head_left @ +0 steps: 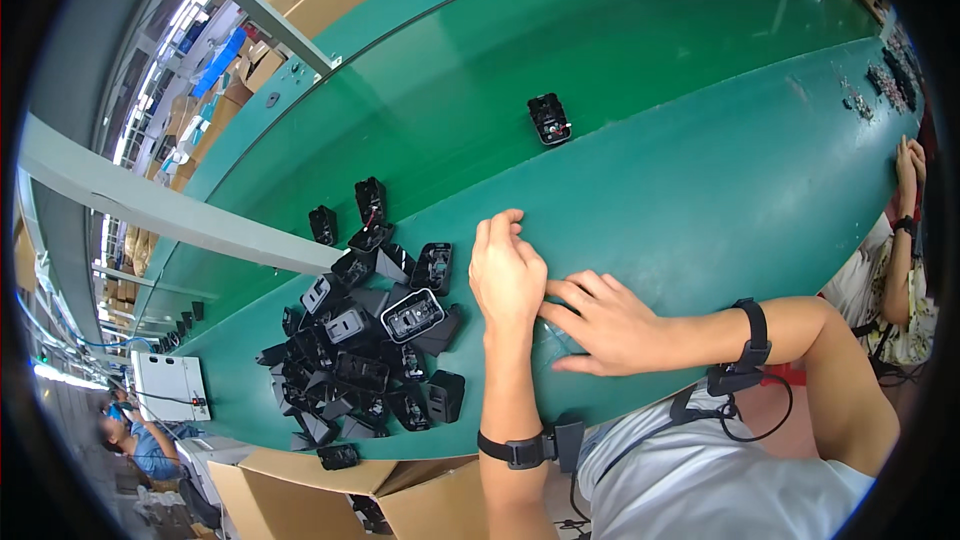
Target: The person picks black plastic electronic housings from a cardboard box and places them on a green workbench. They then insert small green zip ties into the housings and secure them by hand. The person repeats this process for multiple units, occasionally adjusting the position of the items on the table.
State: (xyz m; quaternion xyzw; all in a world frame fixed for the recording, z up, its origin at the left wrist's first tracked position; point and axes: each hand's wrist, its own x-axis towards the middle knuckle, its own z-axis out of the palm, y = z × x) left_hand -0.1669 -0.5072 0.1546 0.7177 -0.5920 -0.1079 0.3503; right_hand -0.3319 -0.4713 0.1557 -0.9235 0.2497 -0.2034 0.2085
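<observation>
My left hand (507, 265) is over the green table, back upward, its fingers bent away so that the tips and anything under them are hidden. My right hand (607, 325) lies to its right with fingers spread, the fingertips against the side of my left hand near the wrist. Nothing shows in its grasp. A piece of clear film (563, 345) partly shows beneath the right hand. Left of my hands is a heap of black plastic housings (360, 372), several of them open shells. One housing with a pale rim (412, 316) lies at the heap's edge nearest my left hand.
A single black housing with small parts inside (549, 120) sits farther off on the green belt (450, 110). A grey post (180, 202) crosses at left. An open cardboard box (290, 485) stands below the table edge. Another person's hands (908, 165) are at far right, near small parts (890, 85).
</observation>
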